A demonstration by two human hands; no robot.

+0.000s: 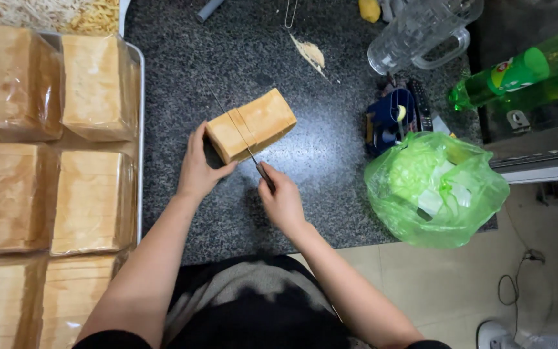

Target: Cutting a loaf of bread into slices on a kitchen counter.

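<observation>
**Loaf under the knife on the dark surface**

An unwrapped block of sliced bread (251, 124) lies on its side near the middle of the speckled dark stone surface (330, 161), set at a slant with its near-left end toward the person. The left hand (199, 169) is curled around that near-left end, thumb on the front face and fingers behind it, gripping the loaf. The right hand (281, 200) is clenched on the dark handle of a long thin knife (235, 126). The blade runs up and to the left across the top of the loaf, close to the held end; how deep it sits in the bread cannot be told.

At the left edge, a metal tray (141, 103) carries several loaves wrapped in clear plastic (98, 87), packed in two columns. Beyond the tray, at the far left corner, lies a heap of pale shredded food (46, 13).

To the right of the loaf, well apart from it, a green plastic bag (435, 190) sits at the near edge of the surface. Just behind the bag is a small blue holder (390, 119) with odds and ends in it. Farther back stands a clear glass jug (421, 32) with a handle, and a green plastic bottle (518, 71) lies at the far right. A thin bread scrap (311, 55) rests on the surface beyond the loaf. A pale tiled floor (440, 284) shows below right.
</observation>
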